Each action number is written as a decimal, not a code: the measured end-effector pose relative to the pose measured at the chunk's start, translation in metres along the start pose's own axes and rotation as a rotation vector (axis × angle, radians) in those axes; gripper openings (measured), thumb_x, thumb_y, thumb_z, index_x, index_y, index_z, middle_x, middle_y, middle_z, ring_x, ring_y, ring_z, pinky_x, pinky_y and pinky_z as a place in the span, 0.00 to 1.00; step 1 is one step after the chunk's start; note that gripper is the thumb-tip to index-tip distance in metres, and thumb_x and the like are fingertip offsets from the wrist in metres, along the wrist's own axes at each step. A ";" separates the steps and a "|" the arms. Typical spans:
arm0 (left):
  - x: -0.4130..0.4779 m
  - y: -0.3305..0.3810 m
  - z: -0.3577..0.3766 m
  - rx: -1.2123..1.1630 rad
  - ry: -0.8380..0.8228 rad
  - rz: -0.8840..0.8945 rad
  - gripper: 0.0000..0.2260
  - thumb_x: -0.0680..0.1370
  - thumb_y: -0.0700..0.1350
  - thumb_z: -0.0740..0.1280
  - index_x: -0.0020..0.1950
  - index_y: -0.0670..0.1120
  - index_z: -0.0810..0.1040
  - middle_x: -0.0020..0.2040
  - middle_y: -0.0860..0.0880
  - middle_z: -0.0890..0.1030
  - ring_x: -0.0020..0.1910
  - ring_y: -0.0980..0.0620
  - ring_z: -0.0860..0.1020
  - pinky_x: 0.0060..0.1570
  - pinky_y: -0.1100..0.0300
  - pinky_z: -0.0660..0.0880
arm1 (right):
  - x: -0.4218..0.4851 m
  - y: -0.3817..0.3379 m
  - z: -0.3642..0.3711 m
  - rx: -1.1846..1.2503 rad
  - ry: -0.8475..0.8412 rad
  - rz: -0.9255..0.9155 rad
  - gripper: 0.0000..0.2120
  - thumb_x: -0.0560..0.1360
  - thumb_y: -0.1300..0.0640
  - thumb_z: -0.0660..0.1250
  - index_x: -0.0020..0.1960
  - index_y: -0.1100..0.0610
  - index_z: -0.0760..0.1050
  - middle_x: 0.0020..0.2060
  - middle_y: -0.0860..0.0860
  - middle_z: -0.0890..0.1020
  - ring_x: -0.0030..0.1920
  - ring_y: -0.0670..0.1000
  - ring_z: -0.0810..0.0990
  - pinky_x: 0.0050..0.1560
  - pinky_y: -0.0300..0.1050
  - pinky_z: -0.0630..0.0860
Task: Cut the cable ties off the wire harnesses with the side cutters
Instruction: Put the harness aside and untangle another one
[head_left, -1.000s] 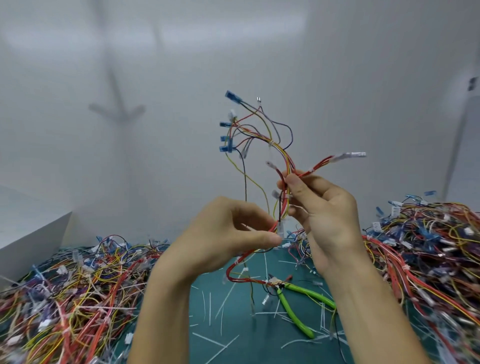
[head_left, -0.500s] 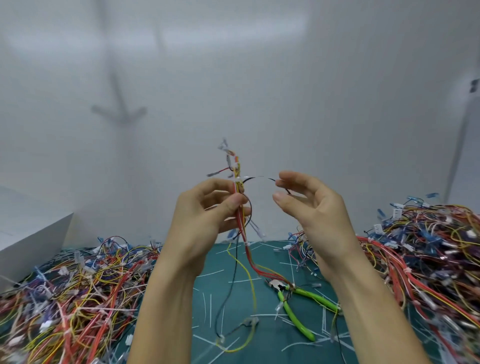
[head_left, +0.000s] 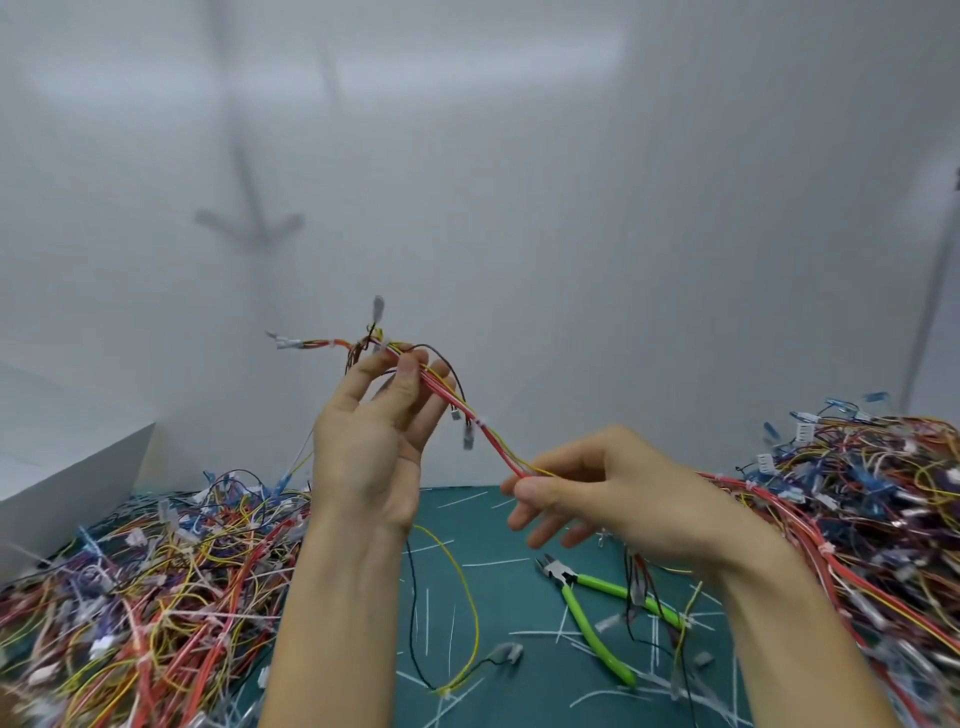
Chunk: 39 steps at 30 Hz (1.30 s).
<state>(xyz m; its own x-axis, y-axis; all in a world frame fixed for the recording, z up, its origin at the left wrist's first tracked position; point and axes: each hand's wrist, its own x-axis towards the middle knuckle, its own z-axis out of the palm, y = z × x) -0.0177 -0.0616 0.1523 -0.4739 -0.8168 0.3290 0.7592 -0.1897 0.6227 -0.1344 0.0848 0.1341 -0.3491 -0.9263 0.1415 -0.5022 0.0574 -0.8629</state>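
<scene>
up high, left hand (head_left: 370, 457) pinching harness (head_left: 467, 410), right hand (head_left: 618, 493) lower

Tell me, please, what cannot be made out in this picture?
- Head view: the harness past the right hand is hidden by that hand.
- Head view: its connectors above the left hand are motion-blurred.
- Head view: the right pile runs off the frame edge.
- Head view: the harness's hanging end covers part of the cutters.

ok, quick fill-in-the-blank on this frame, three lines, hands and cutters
1. The left hand and right hand both pinch the wire harness, so ____ hand holds the side cutters.
2. The side cutters' handles are ____.
3. The ____ hand is the higher one.
Missing: neither; green; left.
</scene>
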 end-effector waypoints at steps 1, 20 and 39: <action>0.001 0.000 0.000 -0.019 0.002 -0.007 0.04 0.79 0.34 0.64 0.49 0.41 0.77 0.36 0.49 0.83 0.37 0.53 0.84 0.37 0.63 0.80 | -0.001 0.001 -0.002 0.018 -0.026 0.002 0.11 0.80 0.53 0.65 0.54 0.58 0.83 0.44 0.49 0.87 0.46 0.50 0.87 0.44 0.37 0.79; 0.009 -0.007 0.001 -0.399 0.060 -0.318 0.05 0.79 0.35 0.63 0.53 0.37 0.77 0.46 0.44 0.82 0.41 0.53 0.83 0.36 0.64 0.81 | -0.004 -0.006 -0.002 0.510 -0.033 -0.265 0.11 0.73 0.54 0.70 0.50 0.60 0.84 0.37 0.53 0.84 0.33 0.49 0.82 0.34 0.39 0.78; 0.000 -0.016 -0.033 1.303 -0.680 -0.719 0.26 0.81 0.58 0.61 0.41 0.37 0.83 0.38 0.38 0.85 0.33 0.46 0.85 0.31 0.62 0.79 | 0.006 -0.017 0.012 0.709 0.397 -0.403 0.08 0.73 0.55 0.67 0.46 0.55 0.85 0.36 0.50 0.84 0.33 0.48 0.82 0.35 0.39 0.79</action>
<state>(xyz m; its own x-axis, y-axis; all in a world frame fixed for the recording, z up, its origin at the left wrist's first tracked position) -0.0150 -0.0767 0.1184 -0.9085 -0.3258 -0.2616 -0.3917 0.4462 0.8047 -0.1182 0.0735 0.1442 -0.5653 -0.6226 0.5411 -0.0862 -0.6078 -0.7894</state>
